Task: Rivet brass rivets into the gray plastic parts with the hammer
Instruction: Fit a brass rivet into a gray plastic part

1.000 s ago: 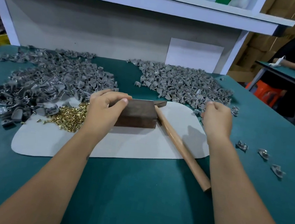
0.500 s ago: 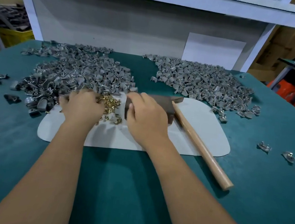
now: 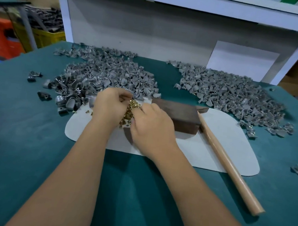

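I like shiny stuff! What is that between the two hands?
In the head view, a heap of brass rivets lies between the left hand and the right hand, on the white mat.

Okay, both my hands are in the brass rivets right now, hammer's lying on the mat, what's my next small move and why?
Probably pinch out one rivet and lift it clear. Both the left hand and the right hand sit over the brass rivets, whether either holds one is hidden, and the hammer lies untouched beside the dark block. The gray plastic parts wait just behind.
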